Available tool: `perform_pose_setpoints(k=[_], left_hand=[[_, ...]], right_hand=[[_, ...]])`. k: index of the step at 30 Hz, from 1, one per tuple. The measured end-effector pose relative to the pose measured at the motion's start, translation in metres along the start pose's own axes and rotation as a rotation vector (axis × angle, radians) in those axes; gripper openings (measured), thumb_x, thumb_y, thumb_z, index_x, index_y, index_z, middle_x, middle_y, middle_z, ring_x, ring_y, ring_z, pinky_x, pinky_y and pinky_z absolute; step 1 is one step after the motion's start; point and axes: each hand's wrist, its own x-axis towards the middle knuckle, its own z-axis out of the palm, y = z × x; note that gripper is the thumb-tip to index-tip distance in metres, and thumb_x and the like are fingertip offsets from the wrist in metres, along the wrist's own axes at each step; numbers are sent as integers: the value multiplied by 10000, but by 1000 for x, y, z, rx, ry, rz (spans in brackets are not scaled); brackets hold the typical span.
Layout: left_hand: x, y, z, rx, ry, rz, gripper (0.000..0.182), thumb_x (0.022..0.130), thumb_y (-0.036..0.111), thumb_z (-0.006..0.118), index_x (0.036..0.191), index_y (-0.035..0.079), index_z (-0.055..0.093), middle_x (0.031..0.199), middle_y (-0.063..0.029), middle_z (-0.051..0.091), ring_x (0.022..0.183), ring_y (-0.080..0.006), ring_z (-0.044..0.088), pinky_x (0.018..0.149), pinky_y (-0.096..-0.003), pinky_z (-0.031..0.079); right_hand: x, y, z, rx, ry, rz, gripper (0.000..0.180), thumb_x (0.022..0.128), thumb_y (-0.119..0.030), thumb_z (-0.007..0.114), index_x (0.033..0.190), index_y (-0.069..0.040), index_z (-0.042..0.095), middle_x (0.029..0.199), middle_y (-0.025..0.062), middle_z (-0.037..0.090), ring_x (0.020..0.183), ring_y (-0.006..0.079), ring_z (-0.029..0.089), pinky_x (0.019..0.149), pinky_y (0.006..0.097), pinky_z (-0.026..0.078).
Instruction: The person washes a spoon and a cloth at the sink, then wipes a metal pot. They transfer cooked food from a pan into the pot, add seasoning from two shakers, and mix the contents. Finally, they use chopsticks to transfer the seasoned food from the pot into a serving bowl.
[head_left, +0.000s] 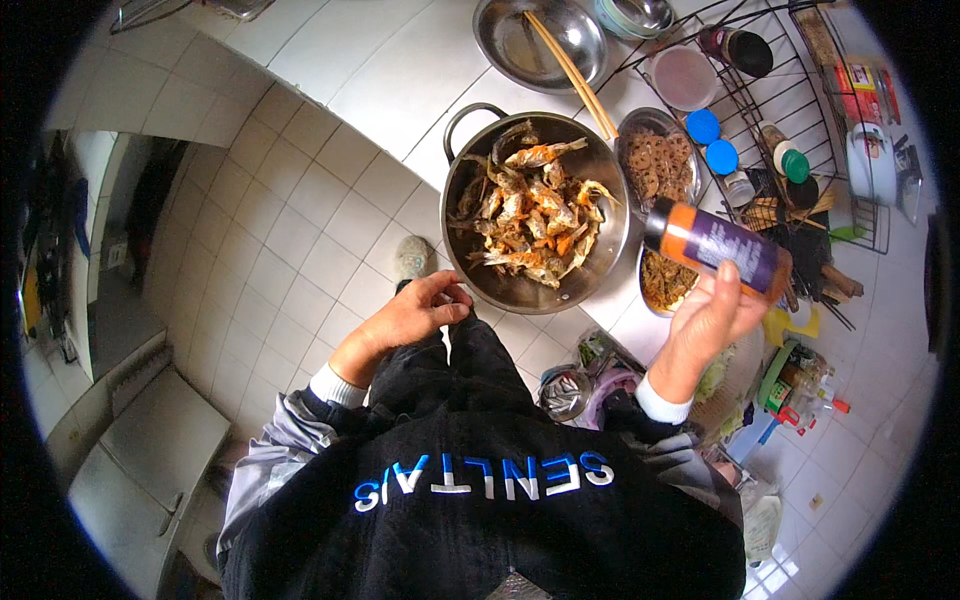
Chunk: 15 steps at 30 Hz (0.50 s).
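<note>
My right hand (714, 319) grips a clear spice jar (724, 251) of orange powder, with a purple label and a dark top. The jar lies nearly on its side, its top towards the metal pot (536, 304). Inside the pot are pieces of browned, fried-looking fish (536, 210), with orange patches on several. The pot has a loop handle at its far left and overlaps the counter's edge in view. My left hand (416, 311) has its curled fingers at the pot's near-left rim; whether they grip it is unclear.
Behind the pot, wooden chopsticks (566, 64) lean across a metal bowl (502, 45). To the right are a dish of lotus root slices (656, 165), a dish of brown food (664, 281) and a wire rack (814, 97). Blue-lidded jars (703, 126) stand beside the rack.
</note>
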Motion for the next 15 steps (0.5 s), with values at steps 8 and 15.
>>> perform_pose_setpoints(k=[8, 15], left_hand=[[0, -6, 0, -45, -14, 27, 351, 867, 114, 598, 1185, -7, 507, 1013, -47, 587, 892, -116, 553, 803, -262, 467], [2, -4, -1, 0, -41, 101, 432, 861, 111, 618, 1239, -33, 465, 998, -56, 598, 890, -127, 562, 797, -259, 466]], right_hand=[[-56, -18, 6, -73, -149, 109, 761, 711, -125, 700, 1345, -4, 297, 1138, 201, 516, 966, 324, 597, 835, 444, 532], [-62, -12, 5, 29, -195, 132, 809, 724, -102, 740, 1359, -19, 246, 1153, 198, 514, 974, 315, 596, 858, 430, 502]])
